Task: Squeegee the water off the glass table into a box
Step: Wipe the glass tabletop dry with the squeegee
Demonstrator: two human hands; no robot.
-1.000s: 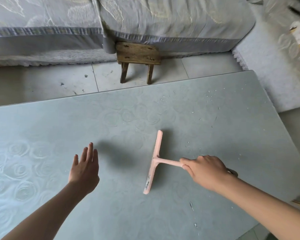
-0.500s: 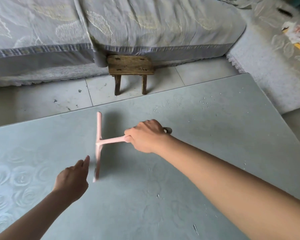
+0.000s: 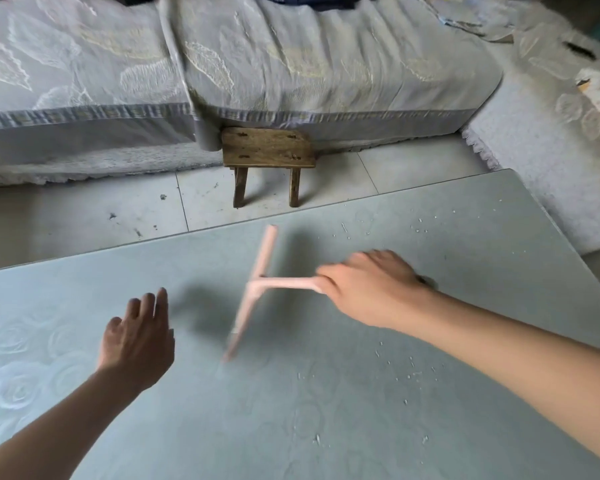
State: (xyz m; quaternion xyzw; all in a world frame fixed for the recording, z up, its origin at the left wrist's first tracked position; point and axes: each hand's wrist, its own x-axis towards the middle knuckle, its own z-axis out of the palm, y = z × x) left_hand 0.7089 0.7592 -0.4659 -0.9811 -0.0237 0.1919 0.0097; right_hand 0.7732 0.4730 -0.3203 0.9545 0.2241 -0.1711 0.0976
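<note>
The right hand (image 3: 371,289) is gripping the pink squeegee (image 3: 257,289) by the end of its handle, fingers curled tightly round it, with the forearm reaching in from the near right. The squeegee is sitting over the middle of the glass table (image 3: 482,271), its handle pointing right toward the hand and its long blade running from the far edge of the table back toward the near side. The near end of the blade is smearing into blur, so I cannot tell whether its edge is touching the glass. The left hand (image 3: 137,336) is hovering palm down just left of the blade's near end, holding nothing, its fingers straight and close together, and it is casting a soft shadow on the glass toward the blade. Whether it is touching the surface I cannot tell. Small water droplets (image 3: 409,372) are lying scattered on the glass under and beside the right forearm, with more specks along the far right part of the table and a few on the near side. Beyond the table's far edge a low wooden stool (image 3: 267,152) is standing on the tiled floor (image 3: 84,209), tucked against a sofa draped in a grey patterned cover (image 3: 291,64).
</note>
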